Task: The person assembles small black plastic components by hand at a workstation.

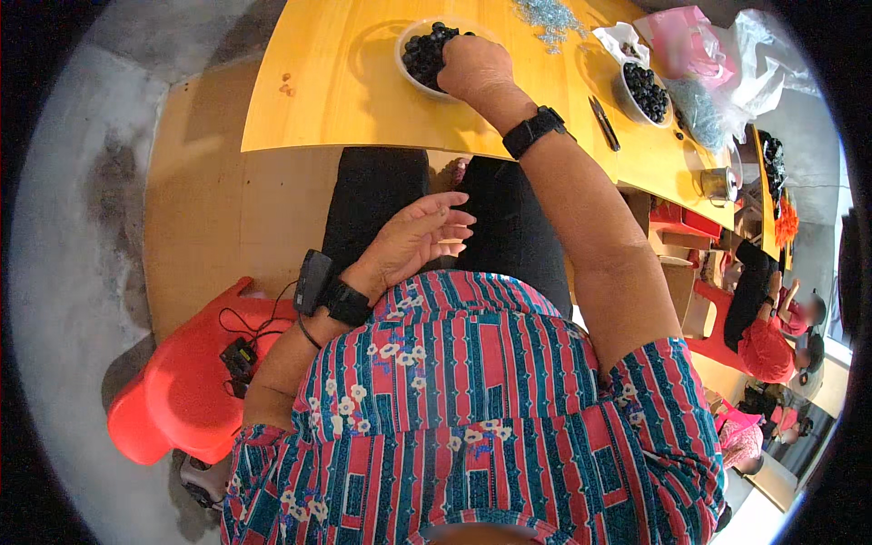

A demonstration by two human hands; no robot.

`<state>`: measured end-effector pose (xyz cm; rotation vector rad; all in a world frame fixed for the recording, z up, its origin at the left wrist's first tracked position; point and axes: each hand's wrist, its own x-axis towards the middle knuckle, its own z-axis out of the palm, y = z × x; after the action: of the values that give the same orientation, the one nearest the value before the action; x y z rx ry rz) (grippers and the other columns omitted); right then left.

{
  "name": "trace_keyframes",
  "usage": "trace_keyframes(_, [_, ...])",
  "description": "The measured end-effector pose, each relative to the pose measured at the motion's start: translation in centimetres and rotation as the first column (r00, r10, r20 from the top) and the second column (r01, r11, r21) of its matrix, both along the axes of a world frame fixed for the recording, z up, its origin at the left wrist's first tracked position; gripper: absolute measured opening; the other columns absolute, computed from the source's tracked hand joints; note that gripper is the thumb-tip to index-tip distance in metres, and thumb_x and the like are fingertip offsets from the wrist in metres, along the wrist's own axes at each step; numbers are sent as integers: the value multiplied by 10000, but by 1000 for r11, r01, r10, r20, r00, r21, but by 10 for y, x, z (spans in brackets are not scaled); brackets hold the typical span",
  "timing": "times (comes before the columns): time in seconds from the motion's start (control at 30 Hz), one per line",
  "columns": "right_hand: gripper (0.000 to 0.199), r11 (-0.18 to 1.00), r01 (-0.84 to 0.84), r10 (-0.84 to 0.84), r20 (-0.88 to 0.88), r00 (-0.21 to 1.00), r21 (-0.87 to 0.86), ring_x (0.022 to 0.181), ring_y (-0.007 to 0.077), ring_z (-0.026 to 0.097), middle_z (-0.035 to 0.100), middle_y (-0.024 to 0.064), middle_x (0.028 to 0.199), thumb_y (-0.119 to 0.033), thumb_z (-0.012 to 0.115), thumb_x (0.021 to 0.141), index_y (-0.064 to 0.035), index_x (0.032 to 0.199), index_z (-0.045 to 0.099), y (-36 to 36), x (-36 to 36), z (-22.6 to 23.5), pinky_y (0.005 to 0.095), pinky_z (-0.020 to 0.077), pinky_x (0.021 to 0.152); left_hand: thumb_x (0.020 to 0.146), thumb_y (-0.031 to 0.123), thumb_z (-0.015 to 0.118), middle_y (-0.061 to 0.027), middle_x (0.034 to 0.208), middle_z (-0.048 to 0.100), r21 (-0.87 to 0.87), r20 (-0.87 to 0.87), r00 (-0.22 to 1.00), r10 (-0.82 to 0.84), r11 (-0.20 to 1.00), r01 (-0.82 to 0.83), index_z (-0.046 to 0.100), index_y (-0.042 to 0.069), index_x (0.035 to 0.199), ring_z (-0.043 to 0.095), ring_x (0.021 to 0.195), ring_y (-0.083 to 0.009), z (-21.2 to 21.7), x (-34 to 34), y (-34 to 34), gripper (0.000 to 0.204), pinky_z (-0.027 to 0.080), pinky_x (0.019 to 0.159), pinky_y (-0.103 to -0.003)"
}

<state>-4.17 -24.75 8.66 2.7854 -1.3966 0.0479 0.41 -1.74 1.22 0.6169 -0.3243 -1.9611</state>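
— Yellow tabletop (345, 100) fills the upper middle of the frame. How many bowls sit on it?

— Two: a white bowl (409, 73) of small black beads (422, 53) at top centre, and a second bowl of beads (643, 91) at upper right.

— And the hands?

— The right hand (474, 65) is in the white bowl, its grip buried in the beads, so I cannot tell whether it pinches any. The left hand (420, 238) rests on the lap at centre, fingers loosely spread, holding nothing. Each wrist has one black band.

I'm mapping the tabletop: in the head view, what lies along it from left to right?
Small brown bits → white bowl of dark beads with the right hand in it → black tool → second bowl of beads → metal cup.
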Motion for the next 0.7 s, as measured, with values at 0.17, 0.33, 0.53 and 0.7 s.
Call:
trace_keyframes(0.17, [196,999,-51,50,-12,999,-18,796,284,652,672,127,830,-202,592,710,-83,825,697,-4,-10,4,385,509,718,930,220,517,-102,1106,579,6,-3,1000,-3,1000,3,433,72,1282,586,954,-159,-2,-1,-1,392,487,836,-301])
trace_keyframes(0.33, [207,982,-179,186,357,915,-54,733,252,640,666,113,798,-223,677,718,-50,832,671,14,-37,21,348,509,667,937,199,501,-97,1084,581,-4,23,999,47,999,-47,440,58,1268,583,953,-155,3,0,2,365,489,839,-299])
trace_keyframes(0.53, [157,883,-414,41,845,534,219,705,60,556,638,-6,772,-31,735,720,7,856,665,78,-81,23,212,462,656,941,188,482,-79,1060,595,-166,130,971,203,970,-180,463,26,1227,584,913,-139,15,15,0,329,489,846,-308])
trace_keyframes(0.7, [158,878,-423,79,805,588,223,601,87,570,615,20,698,-87,728,720,-61,869,682,111,-95,22,229,472,578,896,184,577,-48,993,607,-245,138,938,317,929,-278,488,35,1198,584,836,-110,36,19,-17,348,497,794,-281])
